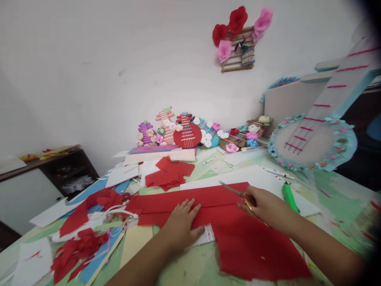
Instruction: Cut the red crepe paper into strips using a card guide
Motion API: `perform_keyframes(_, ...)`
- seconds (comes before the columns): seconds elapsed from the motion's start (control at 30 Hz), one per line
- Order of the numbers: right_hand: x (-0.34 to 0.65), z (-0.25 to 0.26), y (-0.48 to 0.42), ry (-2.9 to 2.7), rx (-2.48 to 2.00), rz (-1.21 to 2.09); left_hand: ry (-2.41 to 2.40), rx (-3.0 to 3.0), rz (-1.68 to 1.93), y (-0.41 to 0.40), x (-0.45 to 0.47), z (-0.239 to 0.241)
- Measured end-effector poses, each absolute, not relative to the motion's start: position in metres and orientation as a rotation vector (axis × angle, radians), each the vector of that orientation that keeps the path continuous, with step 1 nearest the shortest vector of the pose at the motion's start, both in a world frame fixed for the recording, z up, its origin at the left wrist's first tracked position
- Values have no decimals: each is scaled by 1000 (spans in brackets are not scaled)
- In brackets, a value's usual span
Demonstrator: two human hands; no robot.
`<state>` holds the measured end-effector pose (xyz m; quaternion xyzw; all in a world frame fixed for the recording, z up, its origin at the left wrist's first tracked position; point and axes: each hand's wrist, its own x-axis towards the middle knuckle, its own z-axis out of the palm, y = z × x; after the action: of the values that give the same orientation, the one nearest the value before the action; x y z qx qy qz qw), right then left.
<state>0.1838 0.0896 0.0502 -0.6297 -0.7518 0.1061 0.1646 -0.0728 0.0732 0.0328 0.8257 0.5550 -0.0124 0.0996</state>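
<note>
A large red sheet, paper or felt, lies on the table in front of me, with a long slit or fold line running across its upper part. My left hand rests flat on its left half, fingers spread. Under the thumb, a small white piece sticks out at the sheet's edge. My right hand is closed around the gold handles of a pair of scissors. The blades point left and lie over the strip's upper right part.
Red scraps and white strips crowd the left side. Cut red pieces lie further back. A green cutter sits right of my right hand. Decorated paper instruments line the wall, and a big pale-blue one leans at the right.
</note>
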Motion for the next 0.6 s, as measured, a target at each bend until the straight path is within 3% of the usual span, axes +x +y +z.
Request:
perform_keyframes(0.27,198,43,77,-2249,-1951,253,1625,2420,-46,92,-99,21)
perform_keyframes(0.6,162,29,98,-2289,-1598,461,1695,2411,-52,94,-120,23)
